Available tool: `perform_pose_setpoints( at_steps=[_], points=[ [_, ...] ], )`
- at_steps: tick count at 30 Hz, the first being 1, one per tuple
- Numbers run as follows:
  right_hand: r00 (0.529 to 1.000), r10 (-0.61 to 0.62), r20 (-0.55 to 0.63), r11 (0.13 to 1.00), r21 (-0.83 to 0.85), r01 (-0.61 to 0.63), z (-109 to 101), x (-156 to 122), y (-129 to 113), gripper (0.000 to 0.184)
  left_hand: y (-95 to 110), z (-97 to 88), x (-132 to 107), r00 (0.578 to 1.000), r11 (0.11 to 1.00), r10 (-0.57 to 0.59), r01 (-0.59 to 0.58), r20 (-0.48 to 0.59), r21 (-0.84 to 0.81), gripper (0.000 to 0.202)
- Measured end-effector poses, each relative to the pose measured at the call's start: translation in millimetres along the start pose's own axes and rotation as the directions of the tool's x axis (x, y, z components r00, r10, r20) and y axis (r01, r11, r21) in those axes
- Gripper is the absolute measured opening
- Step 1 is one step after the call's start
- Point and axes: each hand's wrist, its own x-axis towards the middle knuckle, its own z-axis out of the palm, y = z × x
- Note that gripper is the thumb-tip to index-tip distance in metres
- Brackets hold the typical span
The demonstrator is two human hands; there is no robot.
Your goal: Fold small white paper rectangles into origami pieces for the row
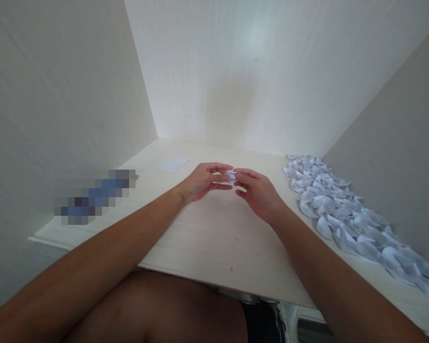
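Note:
A small folded piece of white paper [231, 177] is pinched between my two hands, a little above the middle of the table. My left hand [207, 181] grips its left end between thumb and fingers. At the right end, the thumb and fingers of my right hand [259, 190] close on the same piece. The fingertips of both hands nearly meet and cover much of the paper, so its exact folded shape cannot be made out.
Many folded white paper pieces [329, 205] lie heaped along the table's right side. A flat white sheet [174, 164] rests at the back left. On the left is a blurred-out bluish object [100, 195]. Walls enclose the pale table [214, 238] at the back and both sides.

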Motion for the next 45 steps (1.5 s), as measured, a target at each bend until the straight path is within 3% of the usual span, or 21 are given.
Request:
perform_pose_setpoints(
  at_steps=[5,8,13,26,31,35,40,45],
  points=[
    [0.992,0.120,0.038,0.990,0.071,-0.123,1,0,-4,0.018,0,1.2,0,0.999,0.999,0.003,-0.004,0.041,0.037,0.037],
    [0.989,0.126,0.080,0.987,0.089,-0.133,2,0,-5,0.016,1,1.9,-1,0.999,0.998,-0.001,-0.002,0.045,0.060,0.038],
    [0.993,0.055,0.104,0.998,0.027,-0.058,2,-2,-5,0.015,2,2.4,-2,0.999,0.997,0.006,-0.010,0.052,0.076,0.038],
    [0.997,-0.067,0.035,0.997,-0.042,0.068,-1,6,8,0.015,0,14.8,-6,0.989,0.986,0.043,-0.019,-0.140,0.167,0.025],
    [0.998,-0.054,0.010,0.997,-0.050,0.055,-2,7,10,0.015,-2,9.6,-3,0.995,0.988,-0.017,0.032,-0.097,0.154,0.026],
    [0.997,-0.073,-0.014,0.996,-0.052,0.072,-2,8,9,0.017,-1,3.8,-1,0.994,0.994,-0.101,0.103,-0.045,0.042,0.024],
    [0.995,-0.082,0.049,0.993,-0.081,0.086,-6,9,6,0.020,3,-1.0,1,0.987,0.986,-0.163,0.162,-0.004,-0.049,0.020],
    [0.956,-0.243,0.162,0.920,-0.275,0.280,-11,9,5,0.033,4,-1.0,3,0.986,0.982,-0.165,0.165,0.000,-0.093,0.015]
  ],
)
